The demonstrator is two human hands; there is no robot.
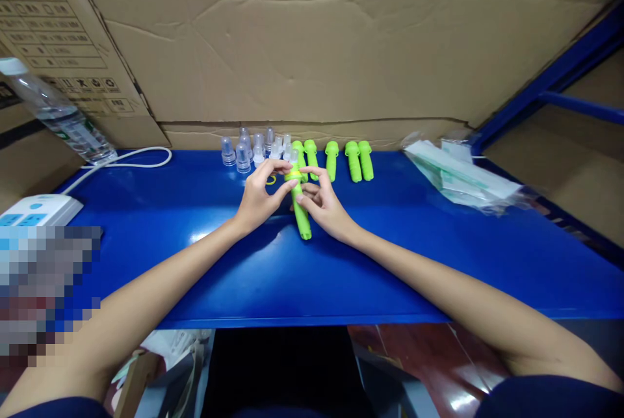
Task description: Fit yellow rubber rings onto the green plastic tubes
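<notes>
A bright green plastic handle-shaped part (301, 213) lies lengthwise on the blue table (195, 262) between my hands. My left hand (258, 200) pinches its far end with thumb and fingertips. My right hand (324, 205) grips the same part from the right, fingers curled round its upper section. A small yellow ring (271, 179) lies just behind my left hand. Beyond the hands stands a row of more green parts (341, 159). To their left is a cluster of several small clear plastic caps (248, 148).
Cardboard sheets (316, 41) wall off the back. A clear water bottle (58, 112) leans at far left above a white power strip (36, 210) with its cable (131, 159). Plastic-bagged packets (458, 174) lie at right beside a blue rack frame (550, 83).
</notes>
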